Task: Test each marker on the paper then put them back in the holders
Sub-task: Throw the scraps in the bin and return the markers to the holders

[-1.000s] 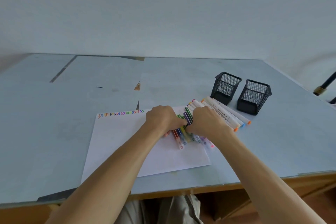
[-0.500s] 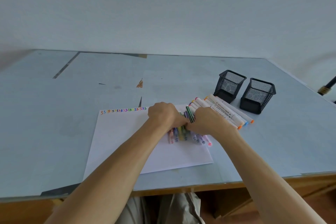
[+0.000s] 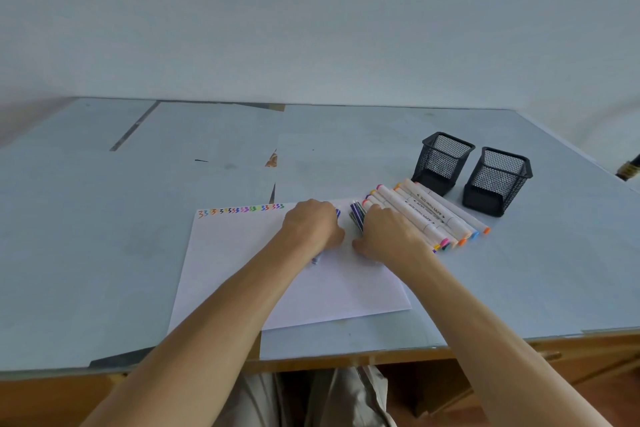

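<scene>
Head view: left hand [image 3: 311, 225] grip is curled around a thin purple marker [image 3: 337, 212] on the white paper sheet [image 3: 242, 253]; right hand [image 3: 391, 234] grip covers thin striped markers [image 3: 357, 215], closure unclear. Beyond, thick white markers [image 3: 426, 215] lie on the pale blue bench [image 3: 104, 218], near two black mesh holders [image 3: 443, 163].

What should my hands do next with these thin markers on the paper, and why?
Probably close each hand around its bunch and lift it toward the holders. The test squiggles already line the paper's top edge, both mesh holders look empty, and the left hand and right hand each cover some thin markers.
</scene>
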